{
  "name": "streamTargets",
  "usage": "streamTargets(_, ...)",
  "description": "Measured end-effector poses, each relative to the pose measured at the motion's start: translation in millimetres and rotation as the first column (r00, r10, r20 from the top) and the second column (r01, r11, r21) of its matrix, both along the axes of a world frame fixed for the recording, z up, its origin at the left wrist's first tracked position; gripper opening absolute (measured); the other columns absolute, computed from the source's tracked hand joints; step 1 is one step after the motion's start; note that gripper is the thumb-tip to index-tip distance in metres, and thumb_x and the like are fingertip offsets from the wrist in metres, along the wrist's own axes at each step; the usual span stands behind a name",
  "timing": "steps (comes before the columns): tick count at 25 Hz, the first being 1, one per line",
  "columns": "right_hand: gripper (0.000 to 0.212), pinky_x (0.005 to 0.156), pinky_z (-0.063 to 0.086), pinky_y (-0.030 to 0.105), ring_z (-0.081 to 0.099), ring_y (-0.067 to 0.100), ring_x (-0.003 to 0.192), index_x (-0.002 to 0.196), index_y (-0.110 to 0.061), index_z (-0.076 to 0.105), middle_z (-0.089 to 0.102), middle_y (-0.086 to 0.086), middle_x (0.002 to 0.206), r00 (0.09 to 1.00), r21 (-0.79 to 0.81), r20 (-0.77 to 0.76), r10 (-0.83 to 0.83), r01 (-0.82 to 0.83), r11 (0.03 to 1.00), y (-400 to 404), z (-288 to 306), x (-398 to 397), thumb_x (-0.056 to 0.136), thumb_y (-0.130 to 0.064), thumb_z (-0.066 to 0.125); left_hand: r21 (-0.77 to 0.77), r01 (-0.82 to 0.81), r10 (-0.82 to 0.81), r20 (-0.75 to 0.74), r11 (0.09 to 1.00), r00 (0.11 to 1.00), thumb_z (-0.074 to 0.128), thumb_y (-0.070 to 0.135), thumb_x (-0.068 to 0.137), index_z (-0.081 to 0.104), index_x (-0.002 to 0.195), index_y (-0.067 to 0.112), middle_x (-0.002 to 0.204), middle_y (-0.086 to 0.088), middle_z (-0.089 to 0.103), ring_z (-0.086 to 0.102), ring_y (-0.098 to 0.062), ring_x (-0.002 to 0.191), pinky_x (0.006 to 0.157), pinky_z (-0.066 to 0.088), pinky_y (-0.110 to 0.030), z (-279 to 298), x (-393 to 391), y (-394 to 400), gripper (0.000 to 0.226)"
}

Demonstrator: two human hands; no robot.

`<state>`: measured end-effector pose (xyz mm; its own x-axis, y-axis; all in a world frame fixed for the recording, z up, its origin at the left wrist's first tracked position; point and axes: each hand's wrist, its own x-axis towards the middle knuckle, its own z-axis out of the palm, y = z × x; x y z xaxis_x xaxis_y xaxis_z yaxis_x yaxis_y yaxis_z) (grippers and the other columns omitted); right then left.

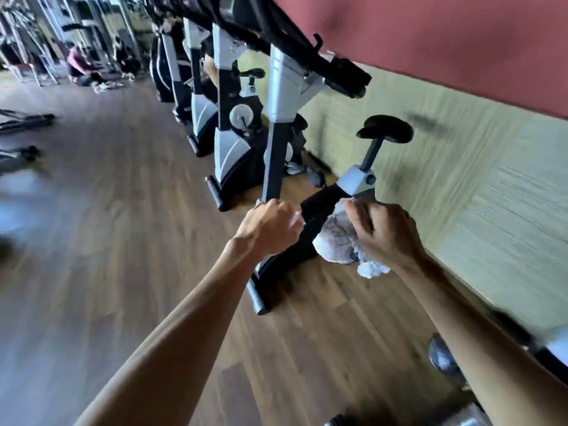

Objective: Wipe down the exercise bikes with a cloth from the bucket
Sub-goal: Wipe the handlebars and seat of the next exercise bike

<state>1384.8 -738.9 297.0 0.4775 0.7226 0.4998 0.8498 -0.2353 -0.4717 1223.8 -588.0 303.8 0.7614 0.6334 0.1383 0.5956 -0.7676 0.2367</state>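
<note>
Item: cloth, white and crumpled, bunched in the right hand, grip closed around it, loose tail hanging below the wrist. Pressed against the black sloping frame of the nearest exercise bike, just below the grey seat-post collar. Left hand: grip curled shut, a small white corner pinched at the fingertips, seemingly the cloth's other end, resting at the foot of the front upright. Frame's long axis rising from the floor bar near the left hand up toward the saddle; cloth on the saddle side, so right hand nearer the unwiped upper run. Further bikes lined along the wall beyond. Bucket not in view. Picture blurred
</note>
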Motion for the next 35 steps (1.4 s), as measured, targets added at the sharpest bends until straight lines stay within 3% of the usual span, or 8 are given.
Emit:
streamTargets(8,0.059,0.065,0.051,0.036,0.061,0.031,0.069,0.085,-0.021,0.063,0.062,-0.002,0.066,0.866,-0.065,-0.03,-0.5,0.497,0.865,72,3,113,0.096,-0.066,0.027,-0.052,0.41,-0.411,-0.021,0.911,0.911,0.047,0.036,0.101,0.065,0.123,0.027,0.121,0.0,0.071,0.067,-0.028,0.106,0.089,0.055,-0.043,7,198,118,0.031)
streamTargets(12,0.051,0.069,0.052,0.04,0.064,0.037,0.077,0.085,-0.018,0.059,0.065,0.004,0.074,0.652,-0.082,-0.084,-0.754,0.749,0.657,77,17,172,0.102,-0.058,0.032,-0.247,0.57,-0.452,0.404,0.783,0.796,0.051,0.032,0.095,0.07,0.092,0.019,0.091,-0.001,0.075,0.069,-0.025,0.085,0.076,0.057,-0.041,17,287,111,0.024)
streamTargets(16,0.053,0.069,0.05,0.04,0.06,0.033,0.078,0.084,-0.017,0.055,0.06,0.003,0.078,0.452,-0.014,-0.138,-0.881,0.889,0.458,72,32,235,0.102,-0.059,0.03,-0.633,0.704,-0.424,0.569,0.322,0.705,0.05,0.044,0.095,0.069,0.091,0.024,0.088,0.007,0.072,0.07,-0.019,0.089,0.083,0.057,-0.038,27,367,62,0.028)
streamTargets(20,0.03,0.086,0.05,0.044,0.065,0.011,0.092,0.084,-0.031,0.059,0.067,0.0,0.091,0.57,0.182,-0.335,-0.75,0.821,0.542,71,42,296,0.103,-0.04,0.038,-0.797,0.595,-0.433,0.575,-0.103,0.694,0.046,0.048,0.104,0.07,0.109,0.0,0.066,0.002,0.07,0.069,-0.008,0.069,0.066,0.053,-0.016,35,448,20,0.054)
streamTargets(24,0.03,0.085,0.046,0.009,0.06,-0.016,0.097,0.119,-0.035,0.065,0.065,-0.015,0.112,0.475,0.219,-0.684,-0.554,0.858,0.465,36,67,355,0.107,-0.044,0.039,-0.717,0.665,-0.353,0.69,-0.21,0.632,0.062,0.048,0.097,0.068,0.099,-0.01,0.067,-0.022,0.072,0.07,-0.037,0.06,0.057,0.058,-0.035,32,544,2,0.058)
streamTargets(26,0.039,0.102,0.046,0.02,0.057,-0.006,0.117,0.133,-0.03,0.058,0.063,-0.009,0.122,0.483,0.259,-0.628,-0.611,0.869,0.421,14,75,385,0.101,-0.051,0.047,-0.695,0.666,-0.302,0.718,-0.271,0.627,0.064,0.042,0.096,0.068,0.11,-0.007,0.089,-0.028,0.074,0.072,-0.038,0.067,0.057,0.057,-0.037,38,592,-15,0.051)
streamTargets(31,0.021,0.057,0.041,0.009,0.057,-0.004,0.058,0.085,-0.014,0.059,0.062,-0.023,0.062,0.421,0.4,-0.558,-0.715,0.892,0.213,-14,89,435,0.103,-0.023,0.058,-0.659,0.604,-0.41,0.752,-0.448,0.517,0.06,0.032,0.101,0.068,0.117,-0.002,0.095,-0.016,0.074,0.071,-0.025,0.076,0.059,0.054,-0.029,68,681,-73,0.038)
streamTargets(35,0.035,0.053,0.034,0.016,0.041,0.003,0.048,0.065,-0.017,0.05,0.047,-0.016,0.048,0.164,0.514,-0.509,-0.845,0.845,-0.145,-47,92,478,0.096,-0.019,0.067,-0.524,0.787,-0.435,0.822,-0.326,0.367,0.077,0.045,0.088,0.061,0.106,0.019,0.096,0.003,0.071,0.07,-0.013,0.081,0.066,0.057,-0.036,72,747,-138,0.035)
